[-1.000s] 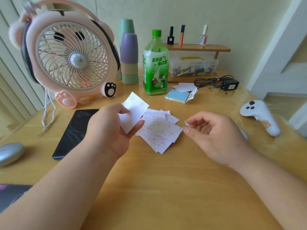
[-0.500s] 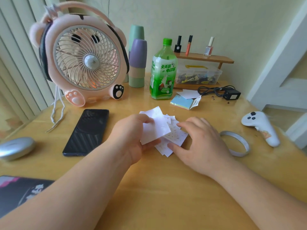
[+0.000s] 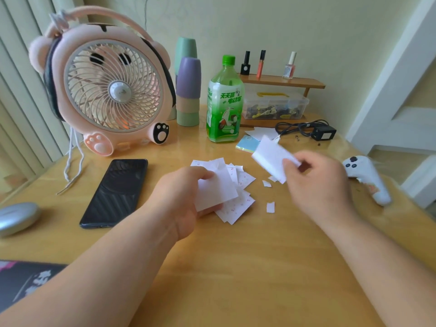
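Left hand: we saw it at the table's centre, thumb on top and fingers curled beneath, pinching a white sheet; the sheet hid the fingertips.
White sheet: we saw it tilted, just above the paper pile and covering the pile's left part.
Right hand: we saw it to the right and slightly farther off, fingers curled narrow, gripping a second sheet by its near right edge.
Second sheet: we saw it raised off the table; motion blur smeared its outline, so we could not read any print on it.
Paper pile: we made out faint red marks, but the pattern was too small to tell.
Scraps: we counted a few lying apart, right of the pile.
Sticky pad: we saw it partly hidden behind the second sheet.
Controller: the right hand covered its left end.
Silver object: we found it cut off at the left edge and could not identify it.
Phone: we saw it lying flat, left of the left hand.
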Demonstrator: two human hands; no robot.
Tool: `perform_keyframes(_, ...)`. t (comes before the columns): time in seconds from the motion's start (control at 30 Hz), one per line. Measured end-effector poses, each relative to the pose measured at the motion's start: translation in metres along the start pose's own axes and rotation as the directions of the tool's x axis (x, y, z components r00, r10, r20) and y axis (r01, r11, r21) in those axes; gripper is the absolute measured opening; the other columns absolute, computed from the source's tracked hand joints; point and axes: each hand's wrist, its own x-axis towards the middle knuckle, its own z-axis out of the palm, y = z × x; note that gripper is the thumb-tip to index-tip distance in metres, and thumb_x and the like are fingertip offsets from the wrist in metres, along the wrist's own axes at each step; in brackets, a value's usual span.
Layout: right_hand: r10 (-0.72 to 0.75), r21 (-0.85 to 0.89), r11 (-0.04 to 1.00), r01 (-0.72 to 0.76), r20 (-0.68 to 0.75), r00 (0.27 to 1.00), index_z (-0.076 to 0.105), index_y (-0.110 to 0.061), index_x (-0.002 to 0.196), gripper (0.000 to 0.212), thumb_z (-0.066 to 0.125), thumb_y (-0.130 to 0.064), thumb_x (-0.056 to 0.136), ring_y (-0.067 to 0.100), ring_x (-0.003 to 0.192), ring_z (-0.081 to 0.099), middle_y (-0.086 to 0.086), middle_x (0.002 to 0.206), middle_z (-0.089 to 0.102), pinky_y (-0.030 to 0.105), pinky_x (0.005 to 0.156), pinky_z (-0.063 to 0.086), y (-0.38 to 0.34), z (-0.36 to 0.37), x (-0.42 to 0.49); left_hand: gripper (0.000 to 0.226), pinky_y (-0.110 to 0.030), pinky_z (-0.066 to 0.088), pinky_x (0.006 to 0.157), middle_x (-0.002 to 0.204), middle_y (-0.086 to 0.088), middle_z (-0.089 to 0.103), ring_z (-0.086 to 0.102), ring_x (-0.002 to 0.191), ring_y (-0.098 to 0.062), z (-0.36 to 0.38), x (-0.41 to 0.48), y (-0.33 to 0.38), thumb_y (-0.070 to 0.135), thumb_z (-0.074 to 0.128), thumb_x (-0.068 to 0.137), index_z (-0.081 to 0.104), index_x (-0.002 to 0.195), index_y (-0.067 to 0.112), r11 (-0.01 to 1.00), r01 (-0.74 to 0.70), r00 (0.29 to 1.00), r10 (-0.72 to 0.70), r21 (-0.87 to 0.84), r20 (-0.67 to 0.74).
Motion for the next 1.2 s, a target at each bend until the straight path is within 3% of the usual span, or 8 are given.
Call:
perform_keyframes(0.27, 0.423, 0.615, 0.628, -0.476, 0.244, 0.873, 0.059, -0.009, 0.094, 0.022, 0.056, 0.012, 0.088, 0.026, 0.059, 0.070, 0.015, 0.082, 0.071, 0.030, 0.044, 0.050, 0.001, -0.023, 0.004, 0.042, -0.050, 0.057, 0.095, 0.111, -0.015, 0.076, 0.074, 0.100, -0.033, 0.002, -0.006, -0.009, -0.004, 0.077, 0.078, 0.067, 0.117, 0.008, 0.986, -0.058, 0.987, 0.034, 0.156, 0.156)
perform_keyframes(0.43, 0.302, 0.655, 0.423, -0.626, 0.550, 0.779, 0.056, -0.007, 0.121, 0.040, 0.055, 0.014, 0.087, 0.034, 0.070, 0.072, 0.024, 0.098, 0.070, 0.038, 0.054, 0.059, -0.003, -0.032, -0.001, 0.043, -0.037, 0.062, 0.066, 0.109, -0.019, 0.075, 0.075, 0.095, -0.035, 0.002, -0.011, -0.009, -0.010, 0.078, 0.073, 0.065, 0.109, 0.009, 0.986, -0.095, 0.974, 0.064, 0.137, 0.216)
perform_keyframes(0.6, 0.214, 0.617, 0.463, -0.636, 0.618, 0.756, 0.065, 0.004, 0.108, 0.035, 0.071, -0.004, 0.074, 0.034, 0.084, 0.066, 0.020, 0.097, 0.071, 0.038, 0.065, 0.051, -0.007, -0.031, -0.011, 0.040, -0.064, 0.051, 0.098, 0.107, -0.020, 0.076, 0.072, 0.101, -0.044, 0.004, -0.016, -0.013, 0.011, 0.084, 0.073, 0.073, 0.110, 0.003, 0.955, -0.183, 0.953, 0.113, 0.235, 0.280)
perform_keyframes(0.7, 0.068, 0.599, 0.489, -0.634, 0.699, 0.712, 0.072, -0.012, 0.081, 0.016, 0.071, -0.006, 0.065, 0.023, 0.057, 0.056, 0.014, 0.073, 0.065, 0.024, 0.046, 0.035, -0.012, -0.039, -0.014, 0.037, -0.054, 0.052, 0.094, 0.102, -0.018, 0.077, 0.073, 0.090, -0.035, 0.005, -0.017, -0.016, 0.015, 0.084, 0.069, 0.073, 0.101, 0.000, 0.940, -0.229, 0.949, 0.158, 0.253, 0.273)
perform_keyframes(0.8, -0.235, 0.431, 0.576, -0.694, 0.901, 0.365, 0.063, -0.017, 0.078, 0.025, 0.072, 0.005, 0.072, 0.016, 0.043, 0.058, 0.009, 0.068, 0.065, 0.020, 0.038, 0.045, -0.016, -0.056, -0.018, 0.019, -0.040, 0.048, 0.080, 0.095, -0.018, 0.077, 0.069, 0.077, -0.027, 0.005, -0.018, -0.019, 0.006, 0.084, 0.072, 0.074, 0.088, 0.008, 0.943, -0.236, 0.941, 0.161, 0.236, 0.296)
perform_keyframes(0.9, -0.248, 0.236, 0.806, -0.543, 0.967, 0.052, 0.062, -0.027, 0.108, 0.048, 0.061, 0.016, 0.087, 0.030, 0.067, 0.068, 0.021, 0.094, 0.067, 0.032, 0.055, 0.062, -0.024, -0.063, -0.024, 0.027, -0.036, 0.053, 0.070, 0.095, -0.017, 0.076, 0.070, 0.076, -0.030, 0.004, -0.018, -0.020, 0.005, 0.087, 0.063, 0.077, 0.086, 0.015, 0.939, -0.248, 0.941, 0.176, 0.238, 0.288)
perform_keyframes(1.03, -0.171, 0.240, 0.828, -0.507, 0.969, 0.179, 0.067, -0.030, 0.114, 0.053, 0.057, 0.013, 0.085, 0.032, 0.066, 0.068, 0.003, 0.112, 0.063, 0.031, 0.054, 0.059, -0.029, -0.056, -0.028, 0.040, -0.045, 0.054, 0.078, 0.107, -0.020, 0.075, 0.071, 0.083, -0.038, 0.005, -0.018, -0.020, 0.013, 0.085, 0.056, 0.079, 0.094, 0.023, 0.940, -0.259, 0.946, 0.200, 0.221, 0.256)
perform_keyframes(1.2, -0.146, 0.284, 0.757, -0.589, 0.952, 0.271, 0.071, -0.009, 0.086, 0.008, 0.070, -0.007, 0.079, 0.023, 0.057, 0.066, 0.010, 0.074, 0.064, 0.035, 0.051, 0.059, -0.021, -0.055, -0.018, 0.032, -0.044, 0.048, 0.085, 0.106, -0.015, 0.076, 0.068, 0.090, -0.032, 0.005, -0.019, -0.019, 0.023, 0.083, 0.058, 0.080, 0.090, 0.025, 0.928, -0.263, 0.948, 0.198, 0.265, 0.248)
